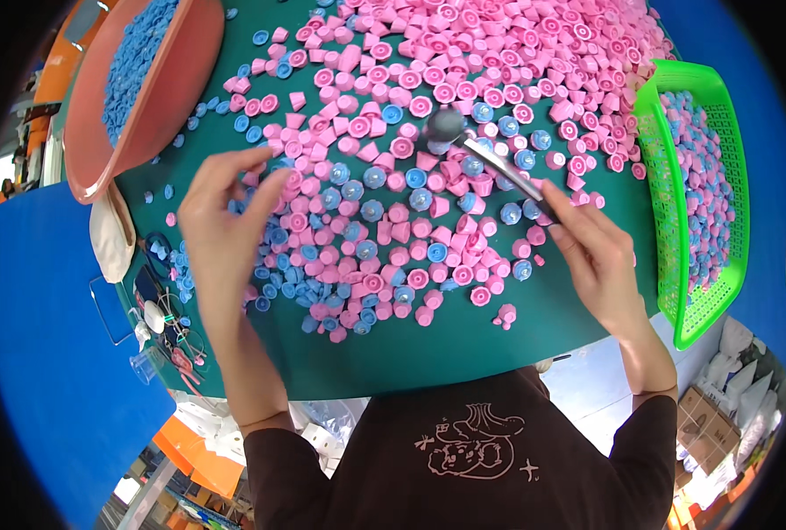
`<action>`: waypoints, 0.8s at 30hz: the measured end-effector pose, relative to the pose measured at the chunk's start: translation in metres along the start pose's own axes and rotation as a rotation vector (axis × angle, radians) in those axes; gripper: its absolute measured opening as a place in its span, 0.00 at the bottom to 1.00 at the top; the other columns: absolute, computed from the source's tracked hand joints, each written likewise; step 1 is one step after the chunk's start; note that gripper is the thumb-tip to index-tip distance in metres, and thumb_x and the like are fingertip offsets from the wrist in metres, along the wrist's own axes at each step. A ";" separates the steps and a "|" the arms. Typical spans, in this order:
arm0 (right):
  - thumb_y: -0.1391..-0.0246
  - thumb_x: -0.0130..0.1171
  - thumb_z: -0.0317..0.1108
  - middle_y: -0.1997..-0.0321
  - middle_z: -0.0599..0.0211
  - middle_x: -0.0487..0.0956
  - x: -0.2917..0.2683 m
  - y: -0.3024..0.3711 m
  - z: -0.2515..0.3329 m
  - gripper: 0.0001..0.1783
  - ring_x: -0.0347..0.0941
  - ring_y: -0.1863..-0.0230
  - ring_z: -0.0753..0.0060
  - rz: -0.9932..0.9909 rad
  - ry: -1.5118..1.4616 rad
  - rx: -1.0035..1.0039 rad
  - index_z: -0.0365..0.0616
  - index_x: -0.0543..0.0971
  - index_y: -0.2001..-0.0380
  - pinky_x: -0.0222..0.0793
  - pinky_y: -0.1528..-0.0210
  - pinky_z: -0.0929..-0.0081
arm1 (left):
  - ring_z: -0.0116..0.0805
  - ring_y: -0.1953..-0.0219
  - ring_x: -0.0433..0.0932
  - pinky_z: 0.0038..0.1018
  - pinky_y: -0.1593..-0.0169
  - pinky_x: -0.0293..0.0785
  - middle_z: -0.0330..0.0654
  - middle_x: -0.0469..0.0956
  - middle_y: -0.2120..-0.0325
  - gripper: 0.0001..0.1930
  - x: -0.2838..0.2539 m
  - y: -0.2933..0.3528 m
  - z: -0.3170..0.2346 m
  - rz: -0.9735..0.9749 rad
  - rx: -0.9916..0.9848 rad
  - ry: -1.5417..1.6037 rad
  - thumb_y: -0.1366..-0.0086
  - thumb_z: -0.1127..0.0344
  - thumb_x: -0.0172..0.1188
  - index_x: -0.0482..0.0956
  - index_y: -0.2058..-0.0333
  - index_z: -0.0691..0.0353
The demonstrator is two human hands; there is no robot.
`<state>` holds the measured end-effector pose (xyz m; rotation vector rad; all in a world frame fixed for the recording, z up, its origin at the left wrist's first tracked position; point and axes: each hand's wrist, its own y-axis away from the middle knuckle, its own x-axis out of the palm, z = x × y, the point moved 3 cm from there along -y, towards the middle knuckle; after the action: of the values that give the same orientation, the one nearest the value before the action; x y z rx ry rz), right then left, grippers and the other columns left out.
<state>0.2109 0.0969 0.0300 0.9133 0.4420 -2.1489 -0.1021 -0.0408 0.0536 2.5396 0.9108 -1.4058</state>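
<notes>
A green table top (pixel 428 353) carries a wide heap of pink plastic caps (pixel 464 53), with blue caps (pixel 358 190) and pink-and-blue joined caps mixed in toward me. My right hand (pixel 600 261) grips the metal handle of a small hammer (pixel 490 159); its dark round head (pixel 444 126) hangs over the caps at centre. My left hand (pixel 225 221) is raised above the left part of the spread, fingers curled and pinched, with thumb and forefinger close together; whether it holds a cap I cannot tell.
A brown basin (pixel 159 115) full of blue caps stands tilted at the upper left. A green mesh basket (pixel 684 194) with joined pink-and-blue caps sits at the right edge. Small tools and a white pouch (pixel 110 234) lie at the table's left edge.
</notes>
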 end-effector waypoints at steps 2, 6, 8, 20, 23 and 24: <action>0.48 0.58 0.19 0.78 0.65 0.69 -0.005 -0.001 0.001 0.27 0.64 0.78 0.73 -0.080 -0.046 -0.026 0.45 0.75 0.43 0.62 0.74 0.75 | 0.22 0.74 0.65 0.19 0.69 0.63 0.35 0.77 0.71 0.13 -0.021 0.015 0.021 -0.015 -0.088 -0.018 0.49 0.72 0.70 0.83 0.62 0.62; 0.47 0.58 0.19 0.78 0.68 0.67 -0.014 0.005 0.008 0.27 0.60 0.78 0.76 -0.108 -0.028 0.024 0.44 0.74 0.42 0.59 0.75 0.77 | 0.22 0.75 0.60 0.20 0.70 0.60 0.33 0.75 0.72 0.12 -0.042 0.034 0.049 -0.057 -0.205 -0.044 0.46 0.72 0.69 0.83 0.61 0.62; 0.47 0.58 0.20 0.78 0.67 0.67 -0.014 0.006 0.011 0.26 0.60 0.78 0.76 -0.123 -0.025 -0.015 0.45 0.74 0.42 0.59 0.75 0.76 | 0.22 0.75 0.60 0.19 0.70 0.59 0.33 0.74 0.72 0.12 -0.044 0.039 0.056 -0.050 -0.223 -0.030 0.46 0.72 0.69 0.82 0.61 0.63; 0.42 0.55 0.23 0.47 0.57 0.78 -0.009 0.011 0.000 0.22 0.76 0.52 0.71 -0.137 -0.023 0.062 0.35 0.73 0.44 0.67 0.48 0.79 | 0.19 0.75 0.63 0.17 0.72 0.58 0.31 0.76 0.72 0.10 -0.084 0.070 0.118 -0.235 -0.290 -0.026 0.42 0.69 0.67 0.83 0.62 0.63; 0.39 0.53 0.26 0.47 0.61 0.78 -0.012 0.014 -0.007 0.23 0.72 0.56 0.79 -0.125 -0.237 0.286 0.36 0.70 0.40 0.67 0.51 0.82 | 0.23 0.77 0.66 0.22 0.72 0.64 0.37 0.77 0.75 0.09 -0.087 0.073 0.130 -0.201 -0.353 -0.145 0.44 0.69 0.67 0.84 0.65 0.63; 0.38 0.53 0.28 0.48 0.64 0.78 -0.009 0.016 -0.017 0.23 0.70 0.58 0.81 -0.091 -0.264 0.273 0.38 0.70 0.39 0.66 0.53 0.83 | 0.24 0.77 0.66 0.22 0.71 0.64 0.38 0.77 0.76 0.09 -0.088 0.074 0.126 -0.151 -0.344 -0.153 0.45 0.69 0.67 0.84 0.65 0.63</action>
<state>0.2349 0.1005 0.0244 0.7492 0.0596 -2.4127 -0.1901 -0.1860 0.0376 2.1224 1.2174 -1.3236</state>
